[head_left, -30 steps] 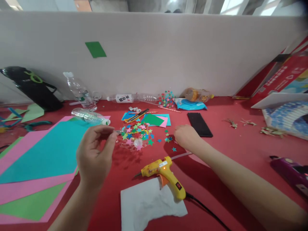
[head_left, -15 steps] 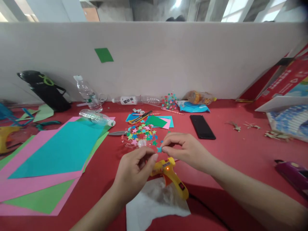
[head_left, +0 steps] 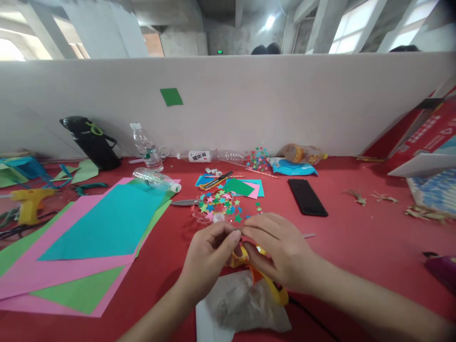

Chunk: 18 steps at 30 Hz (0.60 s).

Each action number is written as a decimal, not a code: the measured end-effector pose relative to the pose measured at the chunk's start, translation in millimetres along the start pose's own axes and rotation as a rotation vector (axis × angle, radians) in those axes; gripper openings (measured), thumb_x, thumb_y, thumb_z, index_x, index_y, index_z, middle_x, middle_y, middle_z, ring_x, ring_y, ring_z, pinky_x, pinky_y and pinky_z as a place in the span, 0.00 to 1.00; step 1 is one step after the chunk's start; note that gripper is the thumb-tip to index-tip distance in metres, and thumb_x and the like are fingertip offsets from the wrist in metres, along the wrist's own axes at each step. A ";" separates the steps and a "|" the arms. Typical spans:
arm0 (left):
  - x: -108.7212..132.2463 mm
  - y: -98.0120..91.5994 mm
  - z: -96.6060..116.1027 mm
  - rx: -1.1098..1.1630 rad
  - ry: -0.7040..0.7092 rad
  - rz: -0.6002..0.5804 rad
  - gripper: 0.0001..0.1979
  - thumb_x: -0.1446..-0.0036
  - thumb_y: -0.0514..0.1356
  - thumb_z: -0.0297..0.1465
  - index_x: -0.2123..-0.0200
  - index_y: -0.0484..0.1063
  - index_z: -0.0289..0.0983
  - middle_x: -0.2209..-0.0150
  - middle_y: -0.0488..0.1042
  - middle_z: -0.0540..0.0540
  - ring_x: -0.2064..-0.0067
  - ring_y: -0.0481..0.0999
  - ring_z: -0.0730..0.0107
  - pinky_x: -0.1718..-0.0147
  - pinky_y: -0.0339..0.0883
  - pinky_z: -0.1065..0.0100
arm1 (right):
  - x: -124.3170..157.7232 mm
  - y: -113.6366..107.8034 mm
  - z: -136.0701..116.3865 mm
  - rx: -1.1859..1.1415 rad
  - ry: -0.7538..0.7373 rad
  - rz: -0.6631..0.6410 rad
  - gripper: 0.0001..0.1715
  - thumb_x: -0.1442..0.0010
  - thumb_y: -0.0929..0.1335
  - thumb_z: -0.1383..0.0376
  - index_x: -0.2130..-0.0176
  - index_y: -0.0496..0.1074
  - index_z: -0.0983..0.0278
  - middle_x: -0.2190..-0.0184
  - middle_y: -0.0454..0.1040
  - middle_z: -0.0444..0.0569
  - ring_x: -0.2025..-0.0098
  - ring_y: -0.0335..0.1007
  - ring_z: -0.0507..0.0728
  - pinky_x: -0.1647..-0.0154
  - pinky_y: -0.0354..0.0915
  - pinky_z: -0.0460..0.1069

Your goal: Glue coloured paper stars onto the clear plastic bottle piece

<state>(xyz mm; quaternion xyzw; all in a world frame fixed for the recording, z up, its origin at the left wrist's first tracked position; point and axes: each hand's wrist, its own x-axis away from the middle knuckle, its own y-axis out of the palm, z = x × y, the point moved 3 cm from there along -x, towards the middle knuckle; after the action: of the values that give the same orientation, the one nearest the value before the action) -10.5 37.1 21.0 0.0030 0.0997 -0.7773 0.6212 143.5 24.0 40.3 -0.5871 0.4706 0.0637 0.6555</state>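
My left hand (head_left: pixel 213 249) is closed, with thumb and forefinger pinched together. What sits in the pinch is too small and covered to make out. My right hand (head_left: pixel 281 244) meets it fingertip to fingertip, its thumb spread away from the other fingers. Below both hands lies a yellow glue gun (head_left: pixel 280 293), partly covered by the right hand, on a crumpled whitish sheet (head_left: pixel 245 308). Just beyond the fingers is a heap of colourful paper stars (head_left: pixel 210 207) in a clear plastic piece. Several loose green stars (head_left: pixel 258 209) lie right of the heap.
Large coloured paper sheets (head_left: pixel 107 223) cover the left side, with a plastic bottle (head_left: pixel 151 178) on them. A phone (head_left: pixel 307 197) lies at right. Scissors (head_left: pixel 183 203), a craft knife (head_left: pixel 215 181) and small paper pieces (head_left: pixel 238 186) lie farther back. A second glue gun (head_left: pixel 30 204) is far left.
The blue star at my right fingertips no longer shows. My right hand has come down against the left fingertips, its thumb now apart. The view has tilted up and shifted left.
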 end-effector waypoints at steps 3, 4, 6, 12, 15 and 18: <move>-1.5 -0.2 -1.7 0.052 -0.026 -0.016 0.14 0.44 0.58 0.38 0.78 0.70 0.37 0.81 0.71 0.50 0.83 0.65 0.77 0.85 0.57 0.75 | 1.4 2.0 -1.7 0.046 -0.040 0.003 0.10 0.35 0.61 0.70 0.59 0.72 0.67 0.63 0.77 0.53 0.61 0.72 0.58 0.59 0.68 0.53; -1.9 0.1 -1.7 0.065 -0.036 -0.018 0.14 0.44 0.58 0.38 0.78 0.70 0.37 0.82 0.71 0.50 0.83 0.65 0.78 0.85 0.58 0.75 | 1.7 2.2 -1.9 0.051 -0.050 0.007 0.11 0.35 0.61 0.70 0.58 0.72 0.68 0.63 0.77 0.54 0.61 0.72 0.58 0.59 0.68 0.53; -2.3 0.2 0.4 0.067 -0.043 -0.006 0.13 0.46 0.58 0.36 0.79 0.69 0.38 0.83 0.70 0.51 0.84 0.65 0.77 0.85 0.58 0.75 | 1.1 1.3 -0.6 0.042 -0.026 -0.006 0.11 0.35 0.62 0.69 0.57 0.72 0.68 0.62 0.77 0.54 0.59 0.72 0.58 0.57 0.67 0.53; -4.6 -23.3 15.8 -0.034 0.105 0.281 0.09 0.53 0.59 0.31 0.83 0.68 0.38 0.86 0.67 0.53 0.84 0.65 0.78 0.85 0.59 0.76 | 3.7 5.8 17.2 0.178 0.489 -0.664 0.18 0.36 0.64 0.59 0.72 0.75 0.65 0.74 0.76 0.52 0.72 0.72 0.57 0.74 0.56 0.48; -8.7 -44.2 12.3 -0.033 0.157 0.416 0.09 0.50 0.59 0.31 0.81 0.70 0.38 0.85 0.68 0.54 0.84 0.63 0.79 0.85 0.57 0.77 | 11.1 11.7 17.7 0.170 0.560 -0.918 0.23 0.43 0.70 0.52 0.80 0.73 0.65 0.82 0.72 0.50 0.77 0.69 0.56 0.79 0.47 0.47; -13.4 -57.7 3.5 -0.068 0.190 0.472 0.09 0.47 0.59 0.30 0.79 0.71 0.38 0.83 0.69 0.54 0.82 0.64 0.79 0.84 0.58 0.76 | 15.4 19.3 17.2 0.124 0.543 -0.942 0.24 0.48 0.72 0.49 0.81 0.73 0.64 0.83 0.71 0.48 0.78 0.68 0.55 0.79 0.46 0.47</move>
<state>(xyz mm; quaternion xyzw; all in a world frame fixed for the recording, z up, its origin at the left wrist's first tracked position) -62.8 61.6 34.9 0.0780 0.1803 -0.6031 0.7731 149.1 36.9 13.7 -0.6901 0.3118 -0.4186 0.5013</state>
